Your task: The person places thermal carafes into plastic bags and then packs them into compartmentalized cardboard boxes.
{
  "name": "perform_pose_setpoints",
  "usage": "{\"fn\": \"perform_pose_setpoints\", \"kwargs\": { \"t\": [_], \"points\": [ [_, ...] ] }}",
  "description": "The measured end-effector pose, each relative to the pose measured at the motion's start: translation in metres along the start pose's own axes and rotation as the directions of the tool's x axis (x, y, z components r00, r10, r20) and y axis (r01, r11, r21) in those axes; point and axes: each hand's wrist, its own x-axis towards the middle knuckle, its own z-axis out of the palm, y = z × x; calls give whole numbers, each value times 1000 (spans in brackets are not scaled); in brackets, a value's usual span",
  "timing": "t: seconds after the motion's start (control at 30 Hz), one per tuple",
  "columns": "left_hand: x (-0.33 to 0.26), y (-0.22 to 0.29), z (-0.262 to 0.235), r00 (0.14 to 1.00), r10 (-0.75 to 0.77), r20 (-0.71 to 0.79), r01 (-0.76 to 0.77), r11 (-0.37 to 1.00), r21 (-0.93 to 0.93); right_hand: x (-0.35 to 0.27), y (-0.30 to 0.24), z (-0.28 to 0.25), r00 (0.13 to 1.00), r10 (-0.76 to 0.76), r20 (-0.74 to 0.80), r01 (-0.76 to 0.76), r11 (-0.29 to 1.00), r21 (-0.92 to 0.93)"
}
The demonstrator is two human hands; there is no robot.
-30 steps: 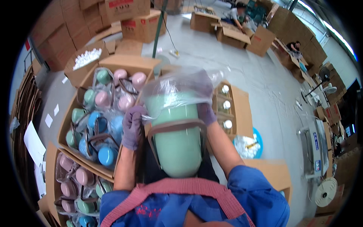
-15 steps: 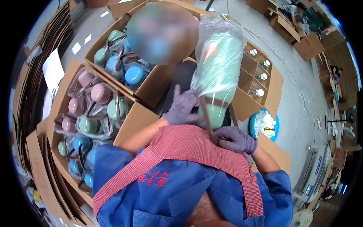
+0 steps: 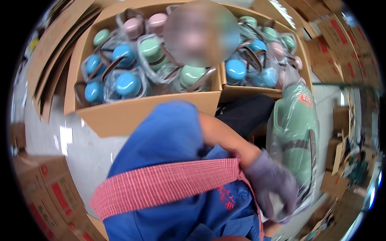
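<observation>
A large pale green vacuum flask (image 3: pixel 297 162) with a dark band and a brown strap lies across the right of the view, wrapped in a clear plastic bag (image 3: pixel 317 120). My left hand (image 3: pixel 275 184), in a purple-grey glove, reaches over to the flask's near end. Its fingers curl down on the whitish gathered plastic there. My right hand (image 3: pixel 286 220) shows only as a bit of glove below the left one, at the bag's near end; its fingers are hidden.
One open carton (image 3: pixel 157 102) ahead holds several blue, green and pink-topped flasks in plastic. Another carton (image 3: pixel 251 93) of flasks adjoins it on the right. Flattened cardboard (image 3: pixel 60 60) leans at the far left. Sealed cartons (image 3: pixel 44 193) stand at lower left. A blurred disc covers part of the far side.
My view has swung to the left. The bagged flask now lies further right, with its near end closer to me. My left hand has moved across to that end.
</observation>
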Motion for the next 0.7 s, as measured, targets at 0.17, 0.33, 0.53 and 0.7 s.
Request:
{"fn": "perform_pose_setpoints", "kwargs": {
  "t": [0.17,0.33,0.53,0.7],
  "points": [
    [-112,51,-37,844,81,-530,491,278,825,29,-30,30,965,-184,185,151,972,181],
    [-95,132,-26,711,209,-672,487,543,684,48,-70,73,895,-304,326,196,925,326],
    [-186,292,-37,10,574,-819,716,567,406,65,-82,100,825,-375,422,180,883,433],
    [-320,314,-51,-282,-275,-919,831,-549,-90,66,-100,102,756,-450,475,188,845,501]
  ]
}}
